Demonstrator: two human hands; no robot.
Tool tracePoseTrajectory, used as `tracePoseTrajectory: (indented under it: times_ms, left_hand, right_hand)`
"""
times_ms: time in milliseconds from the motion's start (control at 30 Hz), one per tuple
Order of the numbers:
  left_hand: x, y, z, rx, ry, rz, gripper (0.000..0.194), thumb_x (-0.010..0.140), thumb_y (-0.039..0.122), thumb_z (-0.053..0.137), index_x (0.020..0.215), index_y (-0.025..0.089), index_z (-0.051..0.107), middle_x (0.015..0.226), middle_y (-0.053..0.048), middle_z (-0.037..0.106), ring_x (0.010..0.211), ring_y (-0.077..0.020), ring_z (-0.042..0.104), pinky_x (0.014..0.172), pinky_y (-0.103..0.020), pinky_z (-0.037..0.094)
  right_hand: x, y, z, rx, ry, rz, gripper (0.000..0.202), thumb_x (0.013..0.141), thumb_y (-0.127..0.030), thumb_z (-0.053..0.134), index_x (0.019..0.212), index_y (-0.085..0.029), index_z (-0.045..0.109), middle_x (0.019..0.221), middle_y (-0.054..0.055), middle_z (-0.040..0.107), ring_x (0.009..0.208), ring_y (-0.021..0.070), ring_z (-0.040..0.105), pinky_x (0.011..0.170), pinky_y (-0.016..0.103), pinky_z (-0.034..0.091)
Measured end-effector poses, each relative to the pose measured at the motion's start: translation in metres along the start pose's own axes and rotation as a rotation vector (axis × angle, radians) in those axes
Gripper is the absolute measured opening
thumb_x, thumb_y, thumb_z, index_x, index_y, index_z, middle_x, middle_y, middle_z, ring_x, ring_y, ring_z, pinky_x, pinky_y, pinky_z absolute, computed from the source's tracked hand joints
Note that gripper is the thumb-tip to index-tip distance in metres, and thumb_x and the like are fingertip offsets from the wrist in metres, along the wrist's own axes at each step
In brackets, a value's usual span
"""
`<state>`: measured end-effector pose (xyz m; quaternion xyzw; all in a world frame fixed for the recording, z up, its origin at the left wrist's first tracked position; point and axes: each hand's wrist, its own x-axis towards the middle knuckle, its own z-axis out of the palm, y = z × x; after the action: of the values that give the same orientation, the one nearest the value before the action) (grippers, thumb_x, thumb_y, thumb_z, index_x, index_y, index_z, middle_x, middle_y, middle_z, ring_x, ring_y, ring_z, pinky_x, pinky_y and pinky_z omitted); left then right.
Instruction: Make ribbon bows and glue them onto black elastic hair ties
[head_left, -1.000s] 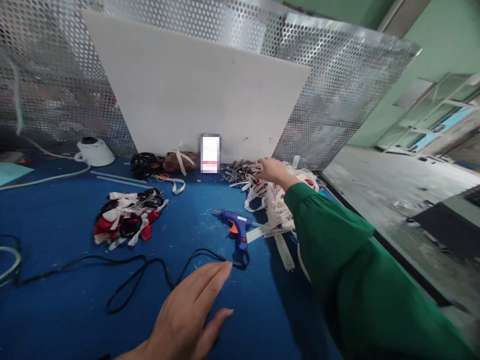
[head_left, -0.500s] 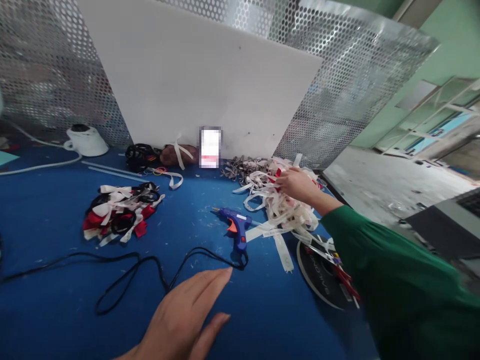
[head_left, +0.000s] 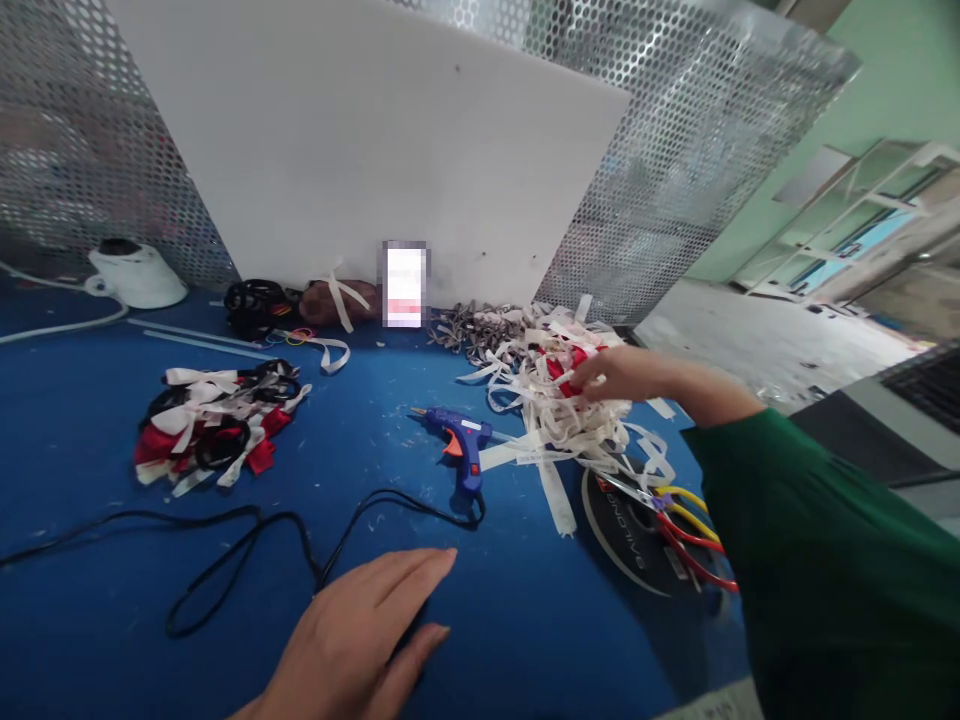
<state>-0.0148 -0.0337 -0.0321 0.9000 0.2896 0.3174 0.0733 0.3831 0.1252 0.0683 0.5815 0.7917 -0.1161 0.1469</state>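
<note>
My left hand hovers over the blue table at the front with nothing in it. Its fingers are stretched and the thumb stands apart. Ahead of it lies a blue glue gun on its side, nozzle to the left. On the right, my right hand is at a tangled heap of white ribbon strips. Its fingers are closed at red ribbon in the heap, though the fingertips are partly hidden. Ribbon tails stretch from the heap towards the glue gun.
Scissors lie on a black spool at the right. A pile of red, white and black ribbon pieces sits left. The glue gun's black cord loops across the table. A lit phone and a white board stand behind.
My right hand has drawn back slightly to the right and down over the ribbon heap. The scissors' handles now show more fully. My left hand has hardly moved; the view has shifted slightly.
</note>
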Motion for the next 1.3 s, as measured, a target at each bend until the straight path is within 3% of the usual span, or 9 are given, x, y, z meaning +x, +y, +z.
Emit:
tracePoseTrajectory:
  times_ms: [100, 167, 200, 300, 400, 700, 933, 1100, 1300]
  left_hand:
    - [-0.001, 0.000, 0.001, -0.019, 0.003, -0.003, 0.037, 0.094, 0.028, 0.055, 0.130, 0.020, 0.060, 0.114, -0.006, 0.077, 0.100, -0.0173, 0.075, 0.086, -0.023, 0.061]
    - [-0.004, -0.001, 0.003, -0.024, 0.002, -0.002, 0.038, 0.094, 0.028, 0.056, 0.130, 0.020, 0.061, 0.114, -0.005, 0.077, 0.099, -0.0170, 0.075, 0.085, -0.023, 0.061]
    - [-0.005, -0.002, 0.004, -0.025, -0.001, -0.004, 0.038, 0.094, 0.028, 0.056, 0.130, 0.020, 0.061, 0.114, -0.005, 0.077, 0.099, -0.0168, 0.075, 0.085, -0.022, 0.061]
    - [-0.007, -0.004, 0.006, -0.030, 0.024, 0.001, 0.037, 0.094, 0.028, 0.054, 0.130, 0.020, 0.061, 0.112, -0.005, 0.077, 0.098, -0.0156, 0.075, 0.086, -0.021, 0.060]
    - [-0.007, -0.004, 0.009, -0.032, 0.031, 0.017, 0.036, 0.093, 0.027, 0.054, 0.128, 0.020, 0.063, 0.110, -0.004, 0.078, 0.096, -0.0150, 0.075, 0.085, -0.020, 0.060]
    - [-0.010, 0.001, 0.009, -0.064, 0.018, -0.003, 0.036, 0.095, 0.027, 0.052, 0.128, 0.023, 0.062, 0.111, -0.003, 0.077, 0.096, -0.0158, 0.075, 0.086, -0.022, 0.060]
    - [-0.006, -0.001, 0.010, -0.060, -0.001, 0.040, 0.032, 0.095, 0.028, 0.051, 0.125, 0.024, 0.063, 0.106, -0.001, 0.078, 0.091, -0.0147, 0.075, 0.081, -0.021, 0.061]
    - [-0.003, -0.005, 0.015, -0.049, 0.042, 0.075, 0.027, 0.099, 0.029, 0.044, 0.116, 0.023, 0.064, 0.096, 0.000, 0.080, 0.079, -0.0138, 0.076, 0.069, -0.021, 0.062]
    - [0.006, 0.002, 0.001, -0.043, -0.008, 0.136, 0.025, 0.103, 0.027, 0.043, 0.108, 0.021, 0.066, 0.090, 0.003, 0.080, 0.074, -0.0111, 0.076, 0.068, -0.019, 0.061]
  right_hand:
    - [0.022, -0.009, -0.024, -0.113, 0.248, 0.141, 0.031, 0.092, -0.044, 0.056, 0.083, -0.021, 0.076, 0.078, 0.005, 0.073, 0.071, 0.0179, 0.065, 0.063, 0.029, 0.042]
    - [0.048, -0.020, -0.025, -0.235, 0.475, 0.274, 0.032, 0.093, -0.043, 0.054, 0.090, -0.018, 0.074, 0.088, 0.011, 0.074, 0.081, 0.0228, 0.066, 0.066, 0.031, 0.042]
    - [0.063, -0.026, -0.022, -0.259, 0.493, 0.275, 0.029, 0.093, -0.037, 0.053, 0.099, -0.017, 0.074, 0.098, 0.013, 0.075, 0.087, 0.0248, 0.067, 0.069, 0.032, 0.043]
    - [0.101, -0.035, -0.003, -0.298, 0.364, 0.065, 0.044, 0.085, -0.021, 0.059, 0.128, -0.013, 0.063, 0.124, 0.018, 0.069, 0.104, 0.0271, 0.066, 0.080, 0.033, 0.044]
    - [0.115, -0.030, 0.013, -0.301, 0.280, 0.003, 0.036, 0.084, -0.013, 0.056, 0.116, -0.016, 0.071, 0.111, 0.015, 0.075, 0.101, 0.0256, 0.067, 0.086, 0.033, 0.043]
    - [0.057, 0.002, 0.044, -0.282, 0.132, -0.047, 0.030, 0.077, -0.011, 0.056, 0.096, -0.020, 0.078, 0.092, 0.008, 0.078, 0.085, 0.0213, 0.069, 0.077, 0.030, 0.043]
    - [0.076, -0.022, 0.026, -0.173, 0.449, 0.027, 0.035, 0.098, -0.027, 0.043, 0.122, -0.013, 0.067, 0.119, 0.015, 0.072, 0.107, 0.0252, 0.065, 0.101, 0.037, 0.036]
    - [0.101, -0.041, 0.028, -0.149, 0.350, -0.100, 0.044, 0.095, -0.049, 0.056, 0.124, -0.018, 0.066, 0.112, 0.011, 0.074, 0.102, 0.0238, 0.065, 0.094, 0.032, 0.040]
    - [0.077, -0.026, 0.048, -0.127, 0.240, -0.136, 0.038, 0.097, -0.051, 0.052, 0.099, -0.018, 0.070, 0.087, 0.009, 0.074, 0.085, 0.0214, 0.064, 0.076, 0.030, 0.041]
